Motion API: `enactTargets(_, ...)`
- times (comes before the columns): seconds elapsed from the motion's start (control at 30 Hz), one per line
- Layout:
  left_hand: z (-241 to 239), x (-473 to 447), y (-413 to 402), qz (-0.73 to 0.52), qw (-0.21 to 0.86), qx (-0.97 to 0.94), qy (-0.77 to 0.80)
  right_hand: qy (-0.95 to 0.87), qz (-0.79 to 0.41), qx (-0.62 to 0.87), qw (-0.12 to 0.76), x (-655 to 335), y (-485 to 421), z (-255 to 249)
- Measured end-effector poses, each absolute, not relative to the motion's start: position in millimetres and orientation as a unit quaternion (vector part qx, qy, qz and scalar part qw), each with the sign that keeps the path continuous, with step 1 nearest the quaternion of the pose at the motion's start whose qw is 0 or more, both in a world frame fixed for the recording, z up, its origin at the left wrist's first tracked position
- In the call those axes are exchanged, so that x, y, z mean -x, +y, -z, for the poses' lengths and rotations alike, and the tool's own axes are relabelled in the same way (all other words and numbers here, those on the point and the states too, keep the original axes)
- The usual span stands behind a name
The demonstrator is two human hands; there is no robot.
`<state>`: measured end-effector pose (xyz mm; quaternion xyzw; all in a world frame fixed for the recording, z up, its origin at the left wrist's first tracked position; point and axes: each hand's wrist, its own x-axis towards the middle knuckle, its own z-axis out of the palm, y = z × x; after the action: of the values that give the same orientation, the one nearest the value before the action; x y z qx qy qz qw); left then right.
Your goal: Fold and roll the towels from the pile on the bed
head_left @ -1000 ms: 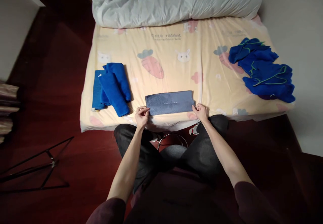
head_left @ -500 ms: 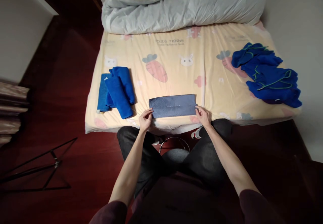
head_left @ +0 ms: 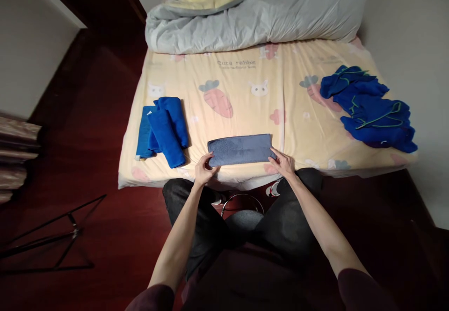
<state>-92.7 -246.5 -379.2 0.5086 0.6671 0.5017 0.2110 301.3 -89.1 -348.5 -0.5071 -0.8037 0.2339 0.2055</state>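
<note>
A grey-blue towel (head_left: 240, 149), folded into a long strip, lies near the front edge of the bed (head_left: 245, 91). My left hand (head_left: 204, 170) rests at the strip's near left corner with its fingers on the cloth. My right hand (head_left: 284, 162) touches the near right corner, fingers stretched out toward it. Neither hand lifts the towel.
Folded bright blue towels (head_left: 163, 127) lie at the bed's left side. A loose heap of blue cloths (head_left: 370, 107) sits at the right. A grey duvet (head_left: 256, 11) is bunched at the far end. A black metal stand (head_left: 52, 238) stands on the dark red floor.
Both hands have loosened from pinching the towel's near corners to resting on them. The view has shifted slightly, so the bed sits lower in the picture.
</note>
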Motion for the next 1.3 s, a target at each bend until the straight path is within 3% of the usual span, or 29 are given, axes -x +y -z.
enactTargets(0.83,379,102,-240,-0.51,0.216,-0.486,0.676,-0.796,-0.238,0.539,0.139,-294,-75,336)
enactTargets(1.3,374,94,-238,-0.545,0.228,-0.415,0.692,-0.749,-0.31,0.53,0.249,-295,-80,357)
